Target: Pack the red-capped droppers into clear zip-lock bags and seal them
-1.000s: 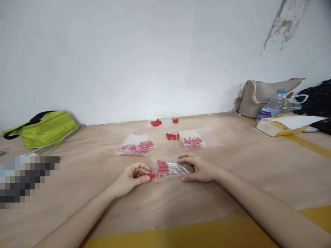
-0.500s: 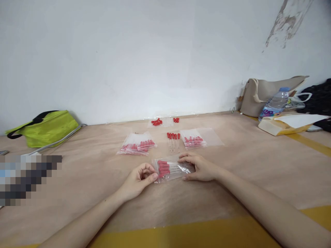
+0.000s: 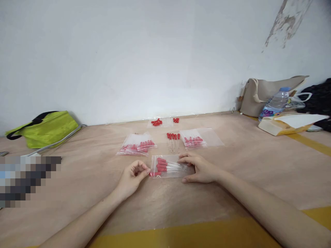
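Note:
My left hand (image 3: pixel 133 177) is closed in a pinch at the mouth of a clear zip bag (image 3: pixel 170 175), on the red bulb end of a dropper (image 3: pixel 156 174) that lies along the near edge. Several more red-bulbed droppers (image 3: pixel 162 165) lie inside, bulbs to the left and clear stems to the right. My right hand (image 3: pixel 199 167) holds the right end of this bag, thumb at the near side and fingers at the far side. Behind it, several loose droppers (image 3: pixel 173 137) lie side by side, bulbs away from me.
Filled bags of droppers lie left (image 3: pixel 137 144) and right (image 3: pixel 193 138). Loose red bulbs (image 3: pixel 156 122) lie on clear plastic by the wall. A green bag (image 3: pixel 50 129) is far left; a beige bag (image 3: pixel 254 98), water bottle (image 3: pixel 275 103) and paper envelope (image 3: pixel 281 124) are far right.
My left hand has shifted a little left. The bag now lies flatter, and the nearest dropper's bulb shows at its mouth. My right hand has barely moved.

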### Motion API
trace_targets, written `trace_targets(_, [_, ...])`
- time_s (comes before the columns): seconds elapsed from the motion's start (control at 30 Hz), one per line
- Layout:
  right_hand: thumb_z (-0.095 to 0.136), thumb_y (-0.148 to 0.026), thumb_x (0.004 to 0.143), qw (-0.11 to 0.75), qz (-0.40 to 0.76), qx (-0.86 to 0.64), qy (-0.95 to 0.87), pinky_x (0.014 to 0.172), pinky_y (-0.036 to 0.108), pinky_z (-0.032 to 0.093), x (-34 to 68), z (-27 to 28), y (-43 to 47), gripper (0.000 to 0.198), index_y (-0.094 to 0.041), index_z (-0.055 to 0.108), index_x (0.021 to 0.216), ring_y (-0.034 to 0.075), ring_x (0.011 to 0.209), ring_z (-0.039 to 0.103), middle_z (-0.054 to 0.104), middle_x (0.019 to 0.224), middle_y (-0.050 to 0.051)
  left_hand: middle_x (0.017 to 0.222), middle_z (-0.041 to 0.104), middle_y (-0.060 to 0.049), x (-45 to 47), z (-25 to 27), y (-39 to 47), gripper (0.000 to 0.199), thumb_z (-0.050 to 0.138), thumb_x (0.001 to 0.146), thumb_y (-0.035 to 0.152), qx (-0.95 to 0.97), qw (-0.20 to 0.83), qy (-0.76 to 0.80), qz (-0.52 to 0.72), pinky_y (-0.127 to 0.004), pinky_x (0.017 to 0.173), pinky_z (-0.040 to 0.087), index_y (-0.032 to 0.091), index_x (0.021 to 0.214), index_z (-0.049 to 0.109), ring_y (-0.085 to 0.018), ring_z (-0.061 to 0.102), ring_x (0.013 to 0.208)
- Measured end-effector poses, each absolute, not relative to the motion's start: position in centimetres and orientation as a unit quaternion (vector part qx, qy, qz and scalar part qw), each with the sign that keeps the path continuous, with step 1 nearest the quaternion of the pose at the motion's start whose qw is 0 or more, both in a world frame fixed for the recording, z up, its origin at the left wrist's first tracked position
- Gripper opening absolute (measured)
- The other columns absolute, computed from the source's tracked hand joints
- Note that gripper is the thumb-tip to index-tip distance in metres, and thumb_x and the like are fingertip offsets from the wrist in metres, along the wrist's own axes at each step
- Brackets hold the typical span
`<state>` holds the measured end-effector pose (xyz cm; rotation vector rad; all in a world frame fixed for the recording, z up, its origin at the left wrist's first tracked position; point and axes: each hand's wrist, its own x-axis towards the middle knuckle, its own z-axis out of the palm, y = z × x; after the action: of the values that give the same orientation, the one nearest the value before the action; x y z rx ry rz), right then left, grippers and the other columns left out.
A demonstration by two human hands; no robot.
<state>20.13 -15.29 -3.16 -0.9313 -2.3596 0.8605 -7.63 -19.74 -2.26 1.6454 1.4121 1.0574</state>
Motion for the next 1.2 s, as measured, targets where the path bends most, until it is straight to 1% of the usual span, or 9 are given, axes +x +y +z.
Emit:
trace_targets(0.1, [0.07, -0.048, 0.057, 0.232, 0.307, -0.343, -0.857, 0.083, 0.035, 0.044, 20.1, -3.3, -15.3, 0.066, -0.024, 0.051, 0.115, 0.025, 0.108, 0.044, 0.04, 0.125, 0.008, 0.064, 0.054, 0.003, -7.6, -2.5, -19.7, 0.023, 0.059, 0.07, 0.038, 0.63, 0.338, 0.555, 0.425, -0.023, 0.061, 0.04, 0.018, 0.073, 0.047, -0.011, 0.052, 0.063])
trace_targets(0.2, [0.069, -0.048, 0.058, 0.227, 0.306, -0.338, -0.861, 0.082, 0.034, 0.044, 20.1, -3.5, -15.2, 0.065, -0.024, 0.051, 0.115, 0.024, 0.105, 0.046, 0.041, 0.123, 0.007, 0.07, 0.058, 0.002, -7.3, -2.7, -19.9, 0.029, 0.06, 0.07, 0.038, 0.64, 0.335, 0.563, 0.402, -0.023, 0.06, 0.04, 0.019, 0.086, 0.047, -0.012, 0.054, 0.064])
trace_targets(0.27, [0.069, -0.047, 0.058, 0.226, 0.305, -0.336, -0.862, 0.082, 0.034, 0.044, 20.1, -3.4, -15.1, 0.064, -0.024, 0.051, 0.115, 0.023, 0.104, 0.047, 0.042, 0.122, 0.007, 0.073, 0.059, 0.001, -7.0, -2.8, -20.0, 0.031, 0.06, 0.07, 0.037, 0.655, 0.334, 0.561, 0.38, -0.023, 0.059, 0.04, 0.018, 0.091, 0.047, -0.011, 0.054, 0.062])
trace_targets(0.4, [0.069, -0.049, 0.058, 0.224, 0.297, -0.336, -0.865, 0.084, 0.035, 0.043, 20.1, -3.3, -15.1, 0.064, -0.024, 0.051, 0.114, 0.024, 0.106, 0.045, 0.042, 0.122, 0.007, 0.065, 0.057, 0.002, -6.6, -2.7, -20.1, 0.027, 0.059, 0.071, 0.036, 0.656, 0.323, 0.565, 0.381, -0.023, 0.057, 0.039, 0.018, 0.088, 0.048, -0.011, 0.052, 0.059])
trace_targets(0.57, [0.07, -0.051, 0.054, 0.228, 0.28, -0.338, -0.869, 0.095, 0.041, 0.034, 20.3, -3.4, -15.0, 0.069, -0.024, 0.052, 0.115, 0.028, 0.115, 0.037, 0.037, 0.126, 0.008, 0.063, 0.054, 0.003, -6.9, -2.5, -19.8, 0.025, 0.061, 0.068, 0.034, 0.629, 0.34, 0.56, 0.419, -0.022, 0.058, 0.04, 0.017, 0.082, 0.048, -0.011, 0.052, 0.06])
trace_targets(0.7, [0.07, -0.05, 0.054, 0.229, 0.292, -0.34, -0.864, 0.092, 0.04, 0.036, 20.3, -3.5, -14.9, 0.067, -0.024, 0.052, 0.114, 0.027, 0.113, 0.039, 0.037, 0.125, 0.008, 0.062, 0.052, 0.003, -7.1, -2.0, -19.9, 0.024, 0.06, 0.068, 0.036, 0.618, 0.353, 0.565, 0.417, -0.022, 0.058, 0.039, 0.016, 0.074, 0.049, -0.01, 0.05, 0.058])
trace_targets(0.93, [0.07, -0.05, 0.055, 0.225, 0.275, -0.339, -0.871, 0.094, 0.038, 0.034, 20.2, -3.5, -15.0, 0.066, -0.023, 0.052, 0.114, 0.025, 0.113, 0.039, 0.039, 0.123, 0.008, 0.059, 0.05, 0.004, -7.2, -1.7, -20.2, 0.019, 0.056, 0.07, 0.033, 0.65, 0.31, 0.586, 0.371, -0.022, 0.056, 0.036, 0.017, 0.079, 0.051, -0.01, 0.046, 0.056])
trace_targets(1.07, [0.07, -0.049, 0.056, 0.223, 0.274, -0.338, -0.872, 0.093, 0.037, 0.035, 20.2, -3.3, -15.1, 0.065, -0.023, 0.052, 0.114, 0.025, 0.112, 0.04, 0.04, 0.122, 0.008, 0.058, 0.048, 0.004, -7.5, -1.8, -20.1, 0.02, 0.054, 0.071, 0.034, 0.643, 0.333, 0.585, 0.365, -0.023, 0.056, 0.036, 0.017, 0.08, 0.05, -0.01, 0.046, 0.056])
trace_targets(1.2, [0.071, -0.047, 0.055, 0.224, 0.277, -0.336, -0.872, 0.093, 0.038, 0.035, 20.2, -3.2, -15.1, 0.065, -0.024, 0.053, 0.113, 0.025, 0.112, 0.041, 0.04, 0.121, 0.008, 0.059, 0.047, 0.005, -7.6, -1.8, -20.1, 0.02, 0.054, 0.072, 0.034, 0.652, 0.33, 0.577, 0.364, -0.023, 0.057, 0.035, 0.017, 0.081, 0.05, -0.01, 0.046, 0.056])
